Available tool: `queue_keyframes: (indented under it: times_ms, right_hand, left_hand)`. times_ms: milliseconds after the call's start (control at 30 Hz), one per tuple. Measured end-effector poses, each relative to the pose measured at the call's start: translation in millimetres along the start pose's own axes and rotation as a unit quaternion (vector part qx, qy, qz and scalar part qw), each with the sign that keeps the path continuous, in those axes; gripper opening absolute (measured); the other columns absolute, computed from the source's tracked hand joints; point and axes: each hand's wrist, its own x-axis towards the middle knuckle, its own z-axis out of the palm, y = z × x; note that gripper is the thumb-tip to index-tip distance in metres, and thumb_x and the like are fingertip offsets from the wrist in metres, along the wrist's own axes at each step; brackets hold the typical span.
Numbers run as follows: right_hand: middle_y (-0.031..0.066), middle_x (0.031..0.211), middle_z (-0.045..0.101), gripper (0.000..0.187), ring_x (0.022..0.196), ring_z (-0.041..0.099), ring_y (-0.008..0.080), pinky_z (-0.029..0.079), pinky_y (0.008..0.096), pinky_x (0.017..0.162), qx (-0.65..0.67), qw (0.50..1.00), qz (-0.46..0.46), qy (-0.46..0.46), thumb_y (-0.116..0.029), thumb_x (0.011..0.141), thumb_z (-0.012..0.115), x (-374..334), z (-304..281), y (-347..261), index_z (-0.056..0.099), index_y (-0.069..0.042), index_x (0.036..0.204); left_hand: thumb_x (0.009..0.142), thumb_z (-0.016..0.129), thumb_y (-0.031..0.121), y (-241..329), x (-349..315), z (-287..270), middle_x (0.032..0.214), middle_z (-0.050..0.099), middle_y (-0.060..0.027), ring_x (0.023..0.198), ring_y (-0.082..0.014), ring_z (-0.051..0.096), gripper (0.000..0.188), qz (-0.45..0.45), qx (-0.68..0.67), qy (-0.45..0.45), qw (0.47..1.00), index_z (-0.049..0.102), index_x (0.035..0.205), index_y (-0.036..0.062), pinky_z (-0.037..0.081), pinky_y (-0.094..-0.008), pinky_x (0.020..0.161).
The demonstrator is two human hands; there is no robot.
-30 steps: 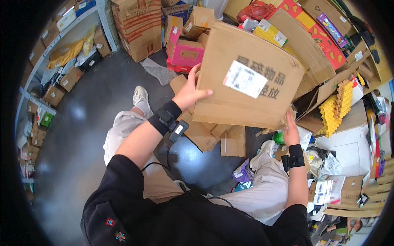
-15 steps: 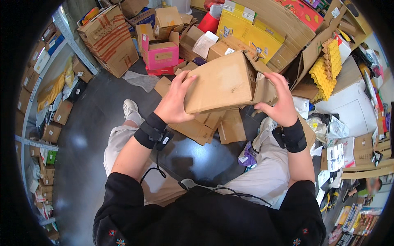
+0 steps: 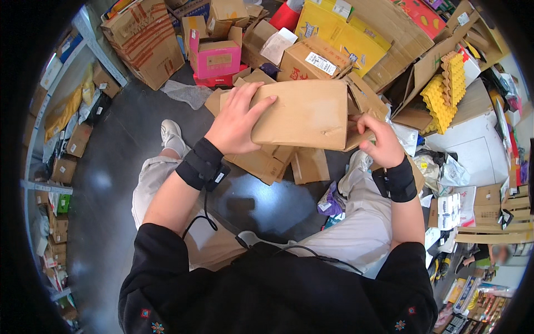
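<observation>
The left hand (image 3: 236,119) holds the left end of a plain brown cardboard box (image 3: 303,114), fingers spread over its upper edge and thumb laid along the broad face. The right hand (image 3: 382,142) is at the box's opposite, open end, fingers half curled beside a loose brown cardboard flap (image 3: 367,100); whether it grips the flap cannot be told. The box is in front of the person, above flattened brown cardboard pieces (image 3: 310,166) on the dark grey floor (image 3: 111,239).

Half a second ago the box was tilted and the right hand was spread wide around the flaps; now the broad face sits more level and those fingers have curled in at the opening. A second ago a printed face with a white label was turned up.

Beyond the box are a bright pink open cardboard box (image 3: 218,61), a brown carton with a white label (image 3: 314,58) and a large yellow printed carton (image 3: 339,33). Bumpy yellow moulded trays (image 3: 436,103) lean to the right.

The right fingertips are partly hidden at the opening, and the box's interior is hard to make out. Another person (image 3: 489,253) at the right rim is small and blurred.
</observation>
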Motion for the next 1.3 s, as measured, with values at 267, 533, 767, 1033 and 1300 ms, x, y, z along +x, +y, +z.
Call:
queue_keyframes:
  times_ms: [267, 533, 767, 1033, 1300]
  right_hand:
    - [0.0, 0.094, 0.058, 0.031, 0.091, 0.054, 0.0115, 0.046, 0.0288, 0.082, 0.224, 0.967, 0.115, 0.021, -0.019, 0.083, 0.08, -2, 22, 11, 0.053, -0.008, 0.094]
    - [-0.0004, 0.098, 0.054, 0.042, 0.093, 0.055, 0.0109, 0.047, 0.026, 0.084, 0.245, 0.959, 0.129, 0.06, -0.008, 0.079, 0.083, 0, 27, 0, 0.048, -0.008, 0.102]
    - [0.0023, 0.105, 0.053, 0.049, 0.1, 0.057, 0.0133, 0.049, 0.0286, 0.089, 0.222, 0.957, 0.084, 0.169, -0.002, 0.076, 0.085, 4, 35, -9, 0.048, -0.007, 0.108]
    - [0.0116, 0.128, 0.048, 0.069, 0.116, 0.058, 0.0225, 0.047, 0.0355, 0.103, 0.154, 0.953, -0.041, 0.256, -0.007, 0.072, 0.09, 3, 49, -16, 0.046, -0.003, 0.124]
    - [0.0214, 0.138, 0.055, 0.1, 0.126, 0.057, 0.0318, 0.044, 0.0442, 0.108, 0.141, 0.943, -0.133, 0.27, -0.021, 0.074, 0.091, 3, 30, -11, 0.029, -0.002, 0.15]
  left_hand:
    - [0.052, 0.086, 0.017, 6, 4, 4, 0.145, 0.039, -0.0235, 0.133, -0.0442, 0.04, 0.103, -0.003, 0.048, -0.008, 0.999, 0.046, 0.147, 0.0189, 0.032, -0.0552, 0.113]
    - [0.049, 0.083, 0.014, 2, 3, 4, 0.147, 0.037, -0.0257, 0.136, -0.0467, 0.039, 0.102, -0.01, 0.067, 0.001, 0.998, 0.047, 0.145, 0.0147, 0.032, -0.0553, 0.114]
    - [0.054, 0.084, 0.016, -1, 0, 5, 0.147, 0.036, -0.0249, 0.136, -0.0455, 0.039, 0.103, -0.041, 0.06, 0.006, 0.997, 0.043, 0.148, 0.0176, 0.031, -0.0583, 0.113]
    - [0.053, 0.084, 0.016, -7, 0, 0, 0.149, 0.036, -0.0257, 0.136, -0.0468, 0.038, 0.102, -0.034, 0.061, 0.004, 0.998, 0.043, 0.147, 0.0124, 0.032, -0.0555, 0.113]
    - [0.053, 0.086, 0.013, -15, -6, -2, 0.153, 0.033, -0.0247, 0.142, -0.0445, 0.034, 0.112, -0.097, -0.095, -0.024, 0.99, 0.033, 0.151, 0.0072, 0.031, -0.0473, 0.118]
